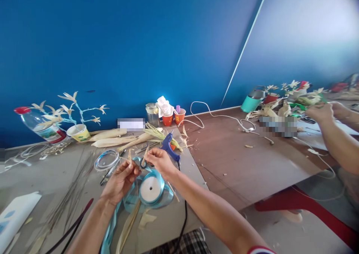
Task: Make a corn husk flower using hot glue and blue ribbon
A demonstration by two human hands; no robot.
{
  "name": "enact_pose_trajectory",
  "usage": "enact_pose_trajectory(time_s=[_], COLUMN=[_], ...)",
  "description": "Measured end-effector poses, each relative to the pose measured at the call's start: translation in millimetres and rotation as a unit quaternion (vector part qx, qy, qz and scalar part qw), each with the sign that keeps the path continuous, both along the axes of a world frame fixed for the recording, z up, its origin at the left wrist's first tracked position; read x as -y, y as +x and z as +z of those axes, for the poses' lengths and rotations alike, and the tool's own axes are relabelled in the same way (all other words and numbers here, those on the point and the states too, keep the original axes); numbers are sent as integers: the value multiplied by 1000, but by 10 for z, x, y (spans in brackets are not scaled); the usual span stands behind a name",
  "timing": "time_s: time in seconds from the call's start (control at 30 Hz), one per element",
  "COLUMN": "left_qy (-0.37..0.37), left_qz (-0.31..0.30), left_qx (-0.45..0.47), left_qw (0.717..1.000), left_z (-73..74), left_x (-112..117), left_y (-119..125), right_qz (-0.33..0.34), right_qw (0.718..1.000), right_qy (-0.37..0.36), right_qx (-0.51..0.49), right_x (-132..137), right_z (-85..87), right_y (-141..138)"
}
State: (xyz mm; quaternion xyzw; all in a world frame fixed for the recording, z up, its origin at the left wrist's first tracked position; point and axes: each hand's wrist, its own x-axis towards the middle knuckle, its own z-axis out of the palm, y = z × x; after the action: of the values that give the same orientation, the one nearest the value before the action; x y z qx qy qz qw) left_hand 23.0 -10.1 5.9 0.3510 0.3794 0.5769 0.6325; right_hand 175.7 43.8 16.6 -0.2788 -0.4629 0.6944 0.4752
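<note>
My left hand (121, 179) is closed in a pinch on a small pale piece of dried corn husk (129, 156) that points upward. Just to its right, my right hand (160, 160) pinches another narrow husk strip (145, 155). The two hands are slightly apart. Below them lies a roll of light blue ribbon (151, 187) with loose loops around it. A blue glue gun (169, 146) rests beyond my right hand. Scissors, partly hidden, lie behind the hands, and a coil of clear cord (106, 160) is beside my left hand.
A tilted plastic bottle (46, 128) and a paper cup (79, 132) holding husk flowers stand at the back left. Dried husks (109, 135) and red cups (167, 120) line the wall. Thin stems (73, 186) lie left. A co-worker's hands (322, 112) are at the far right.
</note>
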Motion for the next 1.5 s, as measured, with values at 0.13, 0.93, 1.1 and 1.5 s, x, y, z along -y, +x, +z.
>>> enact_pose_trajectory(time_s=[0.13,0.93,1.1,1.5], left_qy=[-17,9,20,-5], left_qz=[18,8,4,1], left_qx=[-29,-238,-262,-104], left_qw=[999,971,965,995], left_z=[-13,-22,-18,107], left_x=[-6,8,17,55], left_y=[1,96,104,171], right_qz=[-11,-113,-137,-134], right_qw=[1000,981,968,984], right_qy=[-17,59,80,12], right_qx=[6,145,193,116], right_x=[-3,45,86,46], right_z=[11,-63,-39,-63], right_y=[-4,-78,-72,-95])
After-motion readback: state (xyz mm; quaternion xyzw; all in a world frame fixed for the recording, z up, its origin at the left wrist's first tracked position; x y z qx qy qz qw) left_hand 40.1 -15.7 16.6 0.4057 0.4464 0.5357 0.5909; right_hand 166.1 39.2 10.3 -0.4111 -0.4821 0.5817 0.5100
